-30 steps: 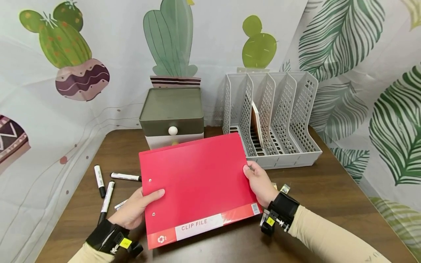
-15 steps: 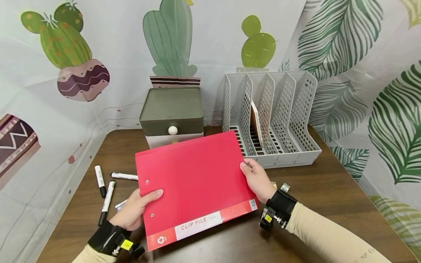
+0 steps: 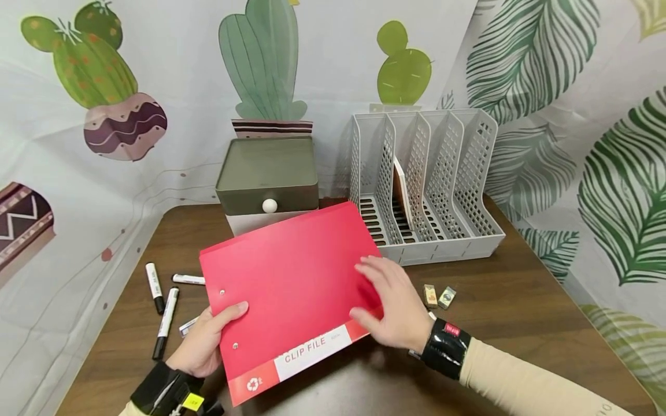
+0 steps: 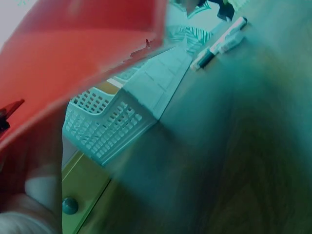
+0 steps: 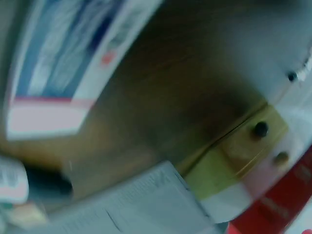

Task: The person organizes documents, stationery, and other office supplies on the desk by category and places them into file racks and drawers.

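Note:
A red clip file is held tilted above the table in the head view, its white "CLIP FILE" label strip towards me. My left hand grips its left edge, thumb on the front cover and the other fingers hidden behind. Over the right part of the file is my right hand, fingers spread and blurred; whether they touch the cover I cannot tell. In the left wrist view the file fills the upper left, with part of the left hand below it.
A grey file rack stands at the back right, a thin book in one slot. Left of it is a green-topped drawer box. Several markers lie at the left. Two small boxes lie beyond the right wrist.
My right hand has let go of the file's right edge and moved left over its cover, fingers spreading. The file, still in my left hand, has shifted slightly left and tilted more.

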A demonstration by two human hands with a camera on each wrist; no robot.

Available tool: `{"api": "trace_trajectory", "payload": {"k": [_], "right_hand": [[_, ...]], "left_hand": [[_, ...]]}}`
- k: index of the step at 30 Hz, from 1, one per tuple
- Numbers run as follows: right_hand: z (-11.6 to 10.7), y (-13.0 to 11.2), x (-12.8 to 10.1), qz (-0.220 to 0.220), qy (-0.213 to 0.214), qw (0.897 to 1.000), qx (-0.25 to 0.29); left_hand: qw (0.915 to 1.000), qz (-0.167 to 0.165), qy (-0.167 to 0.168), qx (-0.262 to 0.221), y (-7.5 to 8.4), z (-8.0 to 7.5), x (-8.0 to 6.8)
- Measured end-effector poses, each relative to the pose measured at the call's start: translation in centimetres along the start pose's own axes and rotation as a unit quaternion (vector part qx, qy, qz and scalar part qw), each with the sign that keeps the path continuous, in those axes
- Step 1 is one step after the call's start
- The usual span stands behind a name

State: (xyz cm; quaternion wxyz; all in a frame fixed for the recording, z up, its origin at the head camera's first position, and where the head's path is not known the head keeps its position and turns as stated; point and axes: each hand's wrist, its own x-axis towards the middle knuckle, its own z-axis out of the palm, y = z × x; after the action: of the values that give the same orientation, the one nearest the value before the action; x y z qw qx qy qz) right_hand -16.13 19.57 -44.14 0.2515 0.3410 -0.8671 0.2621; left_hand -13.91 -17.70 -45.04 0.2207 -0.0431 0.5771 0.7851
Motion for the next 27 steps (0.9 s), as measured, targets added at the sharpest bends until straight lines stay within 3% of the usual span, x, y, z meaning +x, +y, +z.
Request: {"api": "trace_trajectory", "payload": {"k": [2, 4, 8, 17, 27], "right_hand": [[0.4, -0.4, -0.2, -0.092, -0.011, 0.995, -0.047], [0.8, -0.9, -0.5, -0.168, -0.021, 0.981, -0.097], [1.5, -1.8, -0.9, -0.252, -0.028, 0.952, -0.172], [1.9, -2.6, -0.9, -0.289, -0.033, 0.933, -0.214], [2.4, -2.9, -1.0, -0.283, -0.013, 0.929, -0.239]], "left_hand": [[0.9999, -0.004, -0.007, -0.009, 0.0, 0.1, -0.2], [0.9997, -0.010, -0.011, -0.019, 0.0, 0.4, -0.3], [0.9989, -0.013, -0.024, -0.038, -0.1, 0.9, -0.4], [0.9968, 0.003, -0.050, -0.062, -0.7, 1.4, -0.5], [0.9917, 0.020, -0.103, -0.074, -0.8, 1.6, -0.4]]}}
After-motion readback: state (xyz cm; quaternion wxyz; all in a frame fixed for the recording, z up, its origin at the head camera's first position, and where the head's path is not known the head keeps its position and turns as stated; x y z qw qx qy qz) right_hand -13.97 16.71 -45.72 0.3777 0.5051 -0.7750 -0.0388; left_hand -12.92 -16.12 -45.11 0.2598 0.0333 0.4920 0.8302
